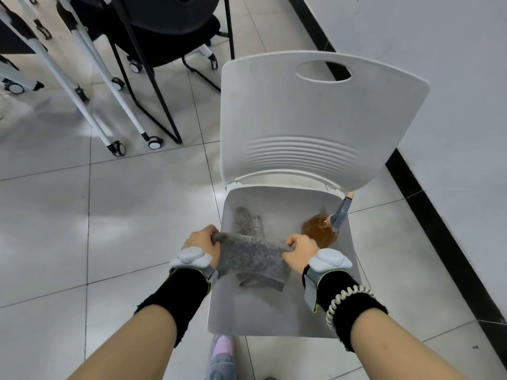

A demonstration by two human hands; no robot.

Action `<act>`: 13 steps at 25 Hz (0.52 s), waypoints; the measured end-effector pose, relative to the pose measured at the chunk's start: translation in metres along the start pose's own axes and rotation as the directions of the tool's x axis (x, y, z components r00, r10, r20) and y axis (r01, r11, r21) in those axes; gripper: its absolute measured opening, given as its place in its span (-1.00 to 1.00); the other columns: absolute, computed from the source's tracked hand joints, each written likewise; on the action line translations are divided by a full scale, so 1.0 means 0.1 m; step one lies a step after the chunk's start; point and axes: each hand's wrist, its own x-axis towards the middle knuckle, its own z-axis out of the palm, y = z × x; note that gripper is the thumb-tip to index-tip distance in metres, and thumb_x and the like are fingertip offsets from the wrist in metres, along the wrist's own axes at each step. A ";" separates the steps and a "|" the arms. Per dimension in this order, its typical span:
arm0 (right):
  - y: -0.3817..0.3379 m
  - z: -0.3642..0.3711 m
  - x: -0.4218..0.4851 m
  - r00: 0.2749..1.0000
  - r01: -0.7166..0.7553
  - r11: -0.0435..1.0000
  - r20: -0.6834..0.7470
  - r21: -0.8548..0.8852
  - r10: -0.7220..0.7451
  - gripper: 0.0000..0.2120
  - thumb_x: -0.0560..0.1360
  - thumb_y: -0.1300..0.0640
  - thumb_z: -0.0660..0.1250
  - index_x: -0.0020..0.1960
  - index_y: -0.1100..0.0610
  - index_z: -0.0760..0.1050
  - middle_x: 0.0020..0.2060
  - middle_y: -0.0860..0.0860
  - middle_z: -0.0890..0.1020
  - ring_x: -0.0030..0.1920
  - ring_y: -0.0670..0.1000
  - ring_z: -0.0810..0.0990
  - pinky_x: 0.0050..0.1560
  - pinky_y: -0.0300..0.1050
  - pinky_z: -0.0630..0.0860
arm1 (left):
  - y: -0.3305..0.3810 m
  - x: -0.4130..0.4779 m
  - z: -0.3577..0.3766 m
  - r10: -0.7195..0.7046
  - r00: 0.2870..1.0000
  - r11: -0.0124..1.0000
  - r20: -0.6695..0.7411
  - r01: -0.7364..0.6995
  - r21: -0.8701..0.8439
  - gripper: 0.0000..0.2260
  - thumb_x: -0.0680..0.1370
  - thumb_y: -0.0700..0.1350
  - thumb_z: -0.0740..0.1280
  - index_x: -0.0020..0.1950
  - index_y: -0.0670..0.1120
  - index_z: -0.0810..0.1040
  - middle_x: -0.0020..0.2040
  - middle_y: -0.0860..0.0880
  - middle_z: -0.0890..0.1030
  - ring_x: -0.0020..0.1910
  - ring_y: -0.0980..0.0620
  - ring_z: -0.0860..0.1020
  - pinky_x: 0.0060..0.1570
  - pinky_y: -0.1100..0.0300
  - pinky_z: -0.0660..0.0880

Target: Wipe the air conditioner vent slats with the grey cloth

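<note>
1. Pale glossy floor tiles (115, 215) filled the room around you, with black and white wheeled chair legs (120, 105) at about ten o'clock and a white wall with a black skirting strip (428, 215) running off at two o'clock.
2. Your left hand (201, 244) was closed on the left edge of the grey cloth (251, 256), fingers curled tight into the fabric.
3. You held the cloth stretched between both hands over the front half of the white plastic chair seat (274, 319), its long axis lying nine to three o'clock. It looked soft and nubbly, a looped or microfibre weave, and a loose fold hung down toward six o'clock.
4. A second piece of the same grey textured fabric (247, 220) lay on the seat at twelve o'clock, just beyond your hands; you could not tell whether it was joined to the held part.
5. Your right hand (300, 249) gripped the right edge, also closed; both hands were equally near.
6. An amber translucent spray bottle (321, 229) with a grey nozzle rested on the seat at one o'clock, just beside your right hand.
7. No air conditioner vent was in view, so you would likely have needed to lift the cloth and turn away from the chair to reach it.
</note>
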 end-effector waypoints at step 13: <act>0.27 0.15 -0.23 0.946 -0.179 0.983 0.268 -0.046 0.185 -0.60 0.52 0.01 0.23 0.28 0.19 0.41 0.12 0.14 0.57 0.12 0.19 0.58 0.10 0.04 0.54 | 0.80 0.23 -0.19 0.270 0.957 0.960 0.101 -0.276 0.053 -0.64 0.56 -0.17 0.22 0.36 -0.07 0.34 0.37 -0.15 0.39 0.19 -0.20 0.49 0.09 0.05 0.44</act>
